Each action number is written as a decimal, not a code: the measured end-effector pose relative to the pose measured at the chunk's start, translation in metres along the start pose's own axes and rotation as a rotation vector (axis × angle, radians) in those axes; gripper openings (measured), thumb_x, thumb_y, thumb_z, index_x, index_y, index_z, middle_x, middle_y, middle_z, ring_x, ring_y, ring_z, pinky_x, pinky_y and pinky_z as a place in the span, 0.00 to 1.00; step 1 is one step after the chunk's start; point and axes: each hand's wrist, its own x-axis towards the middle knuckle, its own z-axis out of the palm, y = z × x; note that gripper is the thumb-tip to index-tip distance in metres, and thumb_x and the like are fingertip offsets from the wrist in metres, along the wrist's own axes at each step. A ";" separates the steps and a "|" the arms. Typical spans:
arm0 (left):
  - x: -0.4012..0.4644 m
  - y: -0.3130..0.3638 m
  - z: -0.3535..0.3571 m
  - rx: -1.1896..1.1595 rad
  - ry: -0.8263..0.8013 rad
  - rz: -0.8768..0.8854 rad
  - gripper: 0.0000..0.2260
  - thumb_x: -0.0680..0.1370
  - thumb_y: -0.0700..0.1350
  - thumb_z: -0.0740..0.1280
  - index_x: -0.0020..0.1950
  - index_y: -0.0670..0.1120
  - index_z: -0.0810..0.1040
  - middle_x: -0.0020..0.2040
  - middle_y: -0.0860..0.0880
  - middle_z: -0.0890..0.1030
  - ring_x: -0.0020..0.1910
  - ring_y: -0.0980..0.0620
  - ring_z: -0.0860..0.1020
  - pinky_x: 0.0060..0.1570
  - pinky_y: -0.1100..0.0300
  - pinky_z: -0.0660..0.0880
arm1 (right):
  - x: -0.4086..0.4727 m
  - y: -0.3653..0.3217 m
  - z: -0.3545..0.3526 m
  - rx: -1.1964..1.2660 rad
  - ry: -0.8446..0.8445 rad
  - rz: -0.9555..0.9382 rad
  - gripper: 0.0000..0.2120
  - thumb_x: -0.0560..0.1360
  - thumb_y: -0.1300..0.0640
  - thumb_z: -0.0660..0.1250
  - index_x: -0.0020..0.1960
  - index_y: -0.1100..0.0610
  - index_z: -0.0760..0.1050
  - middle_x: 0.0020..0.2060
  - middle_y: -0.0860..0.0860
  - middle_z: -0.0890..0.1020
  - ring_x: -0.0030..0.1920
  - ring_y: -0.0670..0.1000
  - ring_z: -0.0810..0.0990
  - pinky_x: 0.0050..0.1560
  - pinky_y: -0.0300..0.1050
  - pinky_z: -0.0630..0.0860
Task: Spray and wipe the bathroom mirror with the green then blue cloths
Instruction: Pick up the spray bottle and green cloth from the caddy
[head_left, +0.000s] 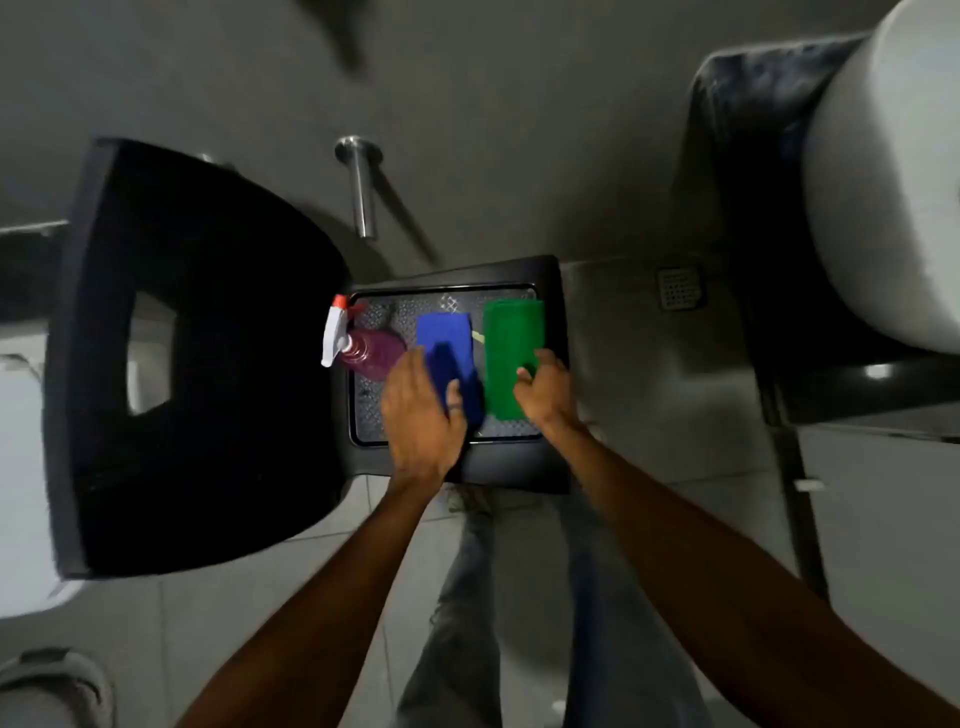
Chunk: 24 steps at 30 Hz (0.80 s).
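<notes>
My left hand lies flat, fingers spread, on the blue cloth; my right hand curls loosely open over the green cloth beside it.

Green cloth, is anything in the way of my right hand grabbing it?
Nothing visible blocks it. The right hand is already at the green cloth, which lies uncovered on the tray beside the blue cloth.
</notes>
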 end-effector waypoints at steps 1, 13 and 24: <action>0.001 -0.012 0.007 -0.080 0.080 -0.132 0.29 0.81 0.54 0.65 0.76 0.36 0.68 0.73 0.34 0.73 0.72 0.32 0.71 0.72 0.41 0.66 | 0.009 0.004 0.014 0.037 0.025 0.053 0.23 0.76 0.58 0.65 0.70 0.61 0.69 0.65 0.63 0.77 0.63 0.65 0.78 0.62 0.54 0.77; 0.131 -0.126 -0.016 -0.710 -0.118 0.000 0.40 0.76 0.39 0.75 0.82 0.48 0.55 0.69 0.62 0.77 0.64 0.59 0.79 0.67 0.59 0.78 | 0.067 0.003 0.088 0.160 0.394 0.268 0.28 0.72 0.52 0.69 0.69 0.60 0.67 0.64 0.61 0.75 0.64 0.65 0.76 0.63 0.57 0.74; 0.154 -0.080 -0.005 -0.667 -0.093 0.145 0.31 0.67 0.33 0.61 0.62 0.61 0.81 0.57 0.59 0.86 0.50 0.51 0.83 0.54 0.47 0.81 | 0.072 0.005 0.074 0.007 0.310 0.173 0.21 0.67 0.48 0.72 0.56 0.58 0.80 0.59 0.59 0.78 0.59 0.62 0.76 0.60 0.52 0.76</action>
